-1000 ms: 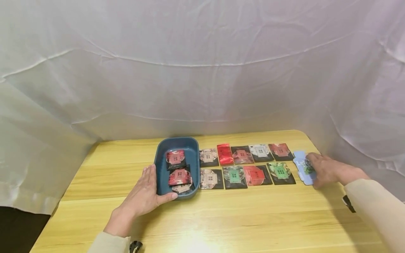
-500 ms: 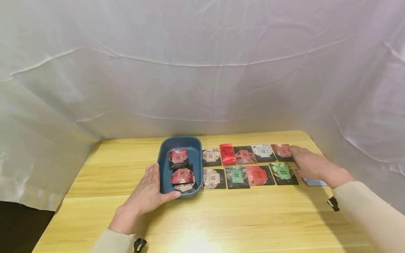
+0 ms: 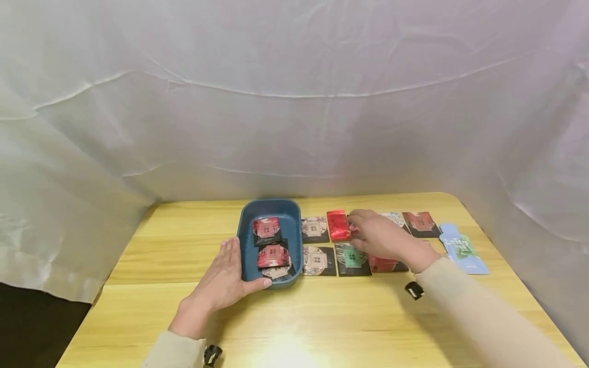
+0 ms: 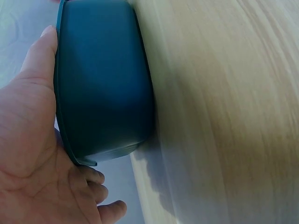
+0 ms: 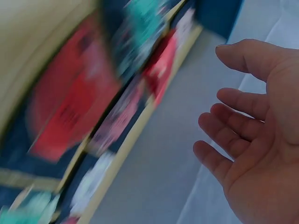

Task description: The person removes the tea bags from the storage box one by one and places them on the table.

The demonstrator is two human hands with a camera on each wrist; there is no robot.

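My left hand (image 3: 220, 281) lies along the left side of a dark blue tray (image 3: 277, 205), its thumb at the near rim. The left wrist view shows that thumb against the rim of the tray (image 4: 100, 70). Inside the tray are several small square sachets, among them a red-and-black one (image 3: 267, 229). Over the laid-out rows hovers my right hand (image 3: 383, 234), beside a narrow shiny red sachet (image 3: 338, 226) and above one with a green label (image 3: 352, 259). Its fingers are loosely bent with nothing between them in the right wrist view. It partly covers several sachets.
Two rows of sachets run right of the tray, with a dark red one (image 3: 421, 224) at the far end. A light blue pouch (image 3: 465, 253) lies beyond them on the wooden table (image 3: 340, 317). A pale curtain (image 3: 299, 128) hangs behind the table.
My right hand has moved left from the light blue pouch, across the rows of sachets, to near the narrow red one. My left hand stays at the tray. The view has shifted slightly.
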